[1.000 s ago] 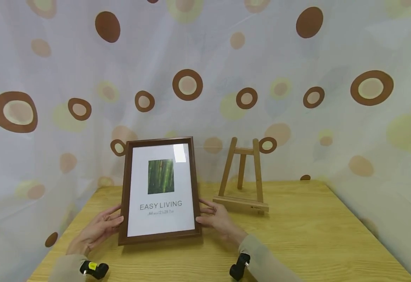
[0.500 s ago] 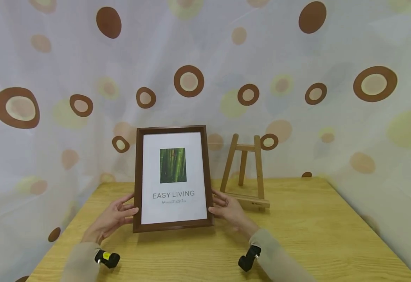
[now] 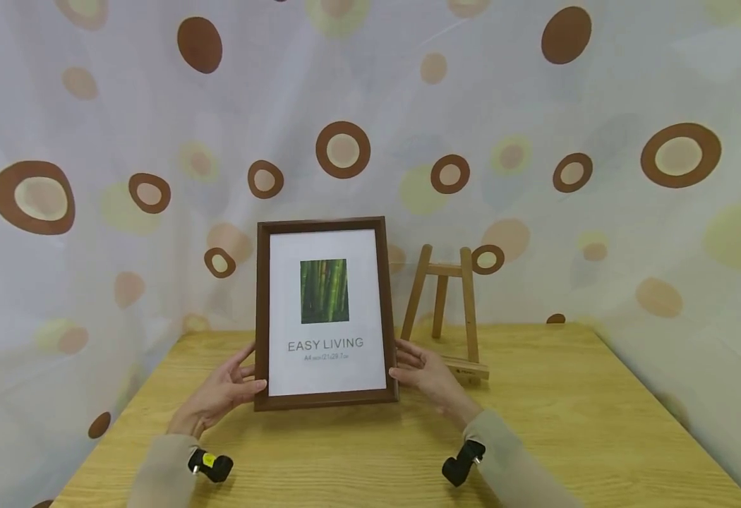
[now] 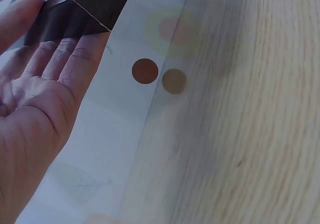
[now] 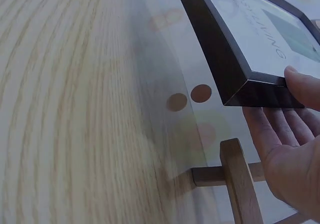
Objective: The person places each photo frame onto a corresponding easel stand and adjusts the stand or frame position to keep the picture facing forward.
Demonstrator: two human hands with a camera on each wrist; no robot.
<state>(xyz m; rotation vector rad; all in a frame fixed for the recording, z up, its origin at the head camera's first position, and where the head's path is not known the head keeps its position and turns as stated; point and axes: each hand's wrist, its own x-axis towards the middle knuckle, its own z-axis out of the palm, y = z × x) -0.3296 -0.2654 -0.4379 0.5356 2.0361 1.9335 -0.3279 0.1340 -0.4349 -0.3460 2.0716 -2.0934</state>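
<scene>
A brown picture frame (image 3: 326,401) with a white insert, a small bamboo picture and the words "EASY LIVING" is held upright, raised over the table. My left hand (image 3: 221,391) grips its left side low down, thumb on the front and fingers behind. On the opposite side my right hand (image 3: 430,377) holds it the same way. The right wrist view shows the frame's bottom corner (image 5: 240,88) in the air, with the right thumb over its front edge. Just right of the frame stands a small wooden easel (image 3: 470,310), its ledge partly hidden behind the frame and my right hand.
The light wooden table (image 3: 574,423) extends in front and to the right. Behind it and along both sides hangs a pale curtain (image 3: 370,85) with brown, pink and yellow dots. A black wrist mount (image 3: 210,466) sits on each sleeve.
Both hands have carried the picture frame up and to the right, closer to the easel. It now overlaps part of the easel's ledge in the head view. The easel stays put.
</scene>
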